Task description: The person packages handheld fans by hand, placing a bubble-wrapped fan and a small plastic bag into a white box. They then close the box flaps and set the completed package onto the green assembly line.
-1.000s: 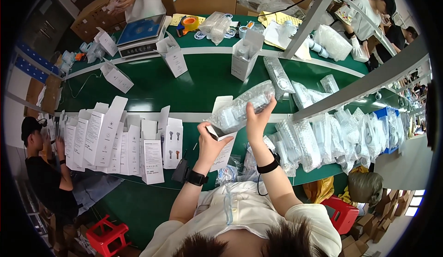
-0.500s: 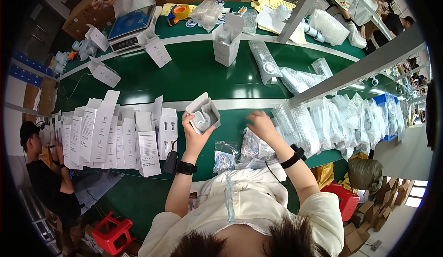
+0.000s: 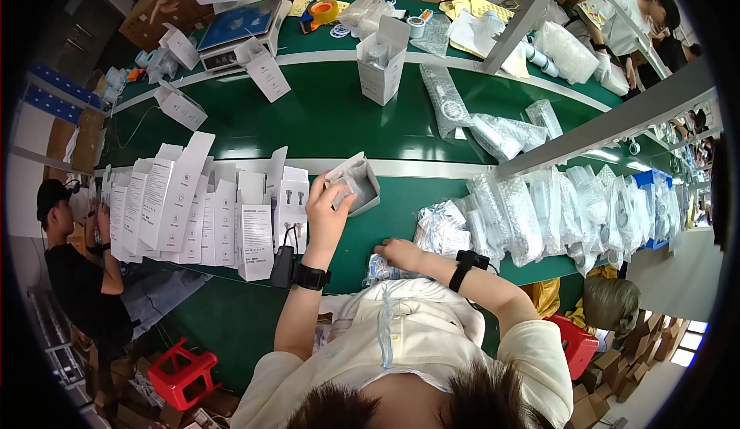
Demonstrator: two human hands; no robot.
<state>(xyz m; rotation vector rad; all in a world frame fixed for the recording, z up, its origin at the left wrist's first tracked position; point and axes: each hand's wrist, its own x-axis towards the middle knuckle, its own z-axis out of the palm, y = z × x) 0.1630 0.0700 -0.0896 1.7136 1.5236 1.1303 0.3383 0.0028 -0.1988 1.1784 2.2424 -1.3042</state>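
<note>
Biggest thing here is the green table, and the work on it looks partway along to me; down the left stands a long row of white cartons, a bunch with their flaps up, and what's inside most of them is hidden from this angle; on the right there's a fat row of bubble-wrapped bundles sitting outside any carton, so I'd say plenty is left on that side; beyond the rail, a few loose bundles lie on the next green strip, near an upright carton with its lid up and something clear showing in its mouth.

The one in hand is a small white box, over the middle of the table, mouth open; the left hand has a snug hold on it, fingers over the rim by the clear-wrapped item inside, so call that one loaded but not closed; the right hand is down at some little clear packets, fingers bunched; can't tell if it's pinching one tbh.
</note>
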